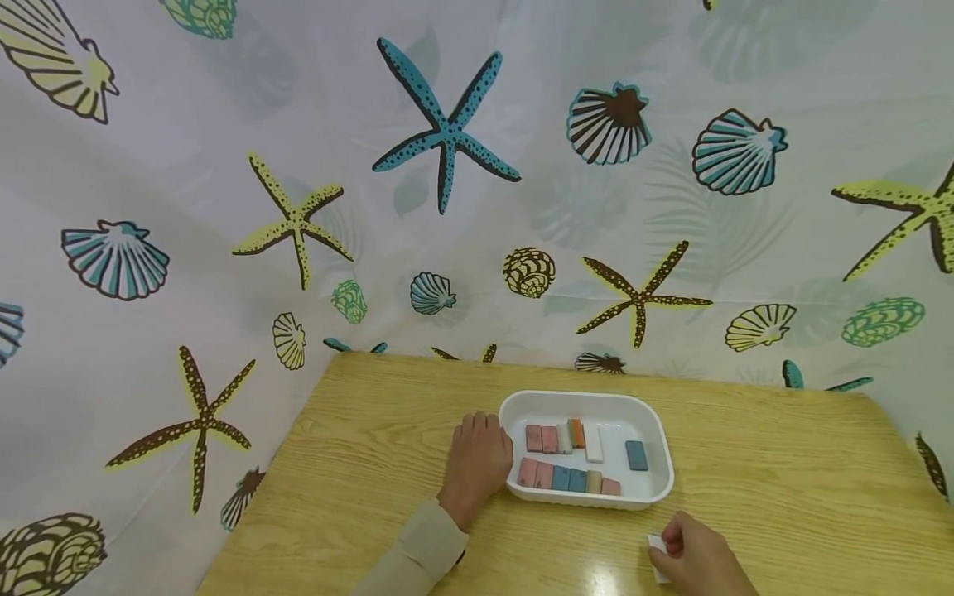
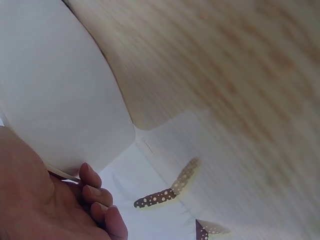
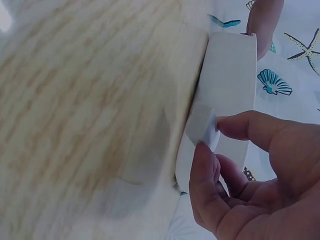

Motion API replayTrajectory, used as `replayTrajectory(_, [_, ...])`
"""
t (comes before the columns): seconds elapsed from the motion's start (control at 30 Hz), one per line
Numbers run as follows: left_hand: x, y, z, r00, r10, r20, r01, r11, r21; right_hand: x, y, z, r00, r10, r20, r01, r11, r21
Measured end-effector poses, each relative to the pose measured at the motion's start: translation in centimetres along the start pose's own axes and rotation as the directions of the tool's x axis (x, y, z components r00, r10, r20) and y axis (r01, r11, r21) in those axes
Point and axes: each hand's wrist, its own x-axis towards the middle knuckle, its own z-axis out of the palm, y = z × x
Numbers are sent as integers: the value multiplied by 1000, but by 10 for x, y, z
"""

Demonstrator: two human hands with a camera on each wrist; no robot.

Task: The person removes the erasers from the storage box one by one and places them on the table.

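A white plastic tray [image 1: 596,499] stands on the wooden table. My left hand [image 1: 480,455] holds its left rim; in the left wrist view, the fingers [image 2: 91,194] curl at the edge of the tray wall [image 2: 60,90]. In front of the tray's right end, my right hand [image 1: 696,550] pinches a small white block [image 1: 657,553], which looks like an eraser. The right wrist view shows this white block [image 3: 201,126] between thumb and fingertips. Two rows of eraser-like blocks lie in the tray, including pink blocks [image 1: 534,439] and a long white one [image 1: 593,443].
A single blue block [image 1: 637,455] lies apart at the tray's right side. The wooden table [image 1: 790,472] extends on both sides of the tray. Behind and beside it hangs a pale curtain [image 1: 537,207] printed with starfish and shells.
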Motion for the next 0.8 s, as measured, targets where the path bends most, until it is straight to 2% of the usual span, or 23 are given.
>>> replayTrajectory(0.5, [3,2,6,999,-23,49,24,1000,-19,6,8,10,999,18,31,-17,1000,-4])
replayTrajectory(0.8, [2,1,4,998,-24,50,25,1000,-6,13,8,13,999,14,48,-13,1000,-23])
